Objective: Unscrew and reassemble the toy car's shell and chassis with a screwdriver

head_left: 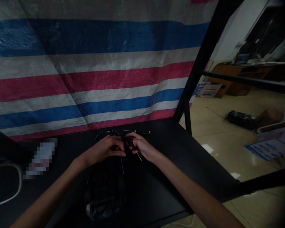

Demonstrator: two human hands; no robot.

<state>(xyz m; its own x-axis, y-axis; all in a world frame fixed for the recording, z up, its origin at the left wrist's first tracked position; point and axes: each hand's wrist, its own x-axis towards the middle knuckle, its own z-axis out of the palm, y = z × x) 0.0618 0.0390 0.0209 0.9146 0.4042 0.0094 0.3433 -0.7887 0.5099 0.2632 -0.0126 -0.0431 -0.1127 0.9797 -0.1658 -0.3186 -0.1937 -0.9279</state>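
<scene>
A dark toy car (104,190) lies lengthwise on the black table, and it seems to be underside up. My left hand (110,146) is above its far end with the fingers curled in and the thumb close to them. What they hold, if anything, is too small or too dark to see. Just to the right, my right hand (139,145) is wrapped round a screwdriver (139,156), whose dark handle lies between the fingers and whose thin metal shaft points down and toward me. Behind this hand a second screwdriver (142,132), black and yellow, lies on the table.
A striped plastic sheet (109,72) hangs behind the black table (175,158). White cable (20,180) loops at the left, near a blurred-out pale object (41,158). Black frame bars (192,72) stand on the right, with a tiled floor, a wooden desk (239,76) and printed sheets beyond.
</scene>
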